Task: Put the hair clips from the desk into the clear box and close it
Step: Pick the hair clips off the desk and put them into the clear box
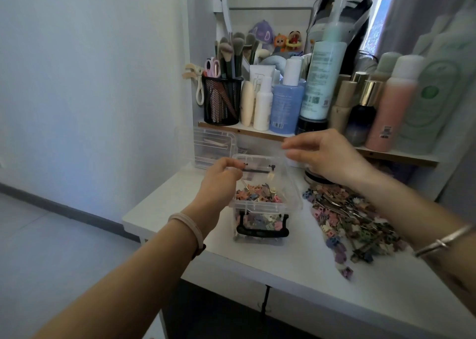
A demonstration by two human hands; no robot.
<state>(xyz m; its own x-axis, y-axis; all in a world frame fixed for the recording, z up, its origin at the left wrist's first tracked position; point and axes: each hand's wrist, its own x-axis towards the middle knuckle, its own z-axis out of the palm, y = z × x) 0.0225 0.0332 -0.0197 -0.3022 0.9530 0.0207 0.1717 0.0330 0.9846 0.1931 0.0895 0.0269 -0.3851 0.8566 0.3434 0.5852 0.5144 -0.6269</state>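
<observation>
Between the two hands, on the desk [283, 266]: clear box [258, 207], part-filled with clips, black handle [261, 231] on its near face; lid [260, 162] raised and tilted. Fingers of left hand [221, 176] curled, pinching the lid's left edge; right hand [327, 158] at the lid's upper right corner — fingertips blurred, grasp cannot be told. Under the right forearm, loose heap of hair clips [353, 217] — just beside the box.
</observation>
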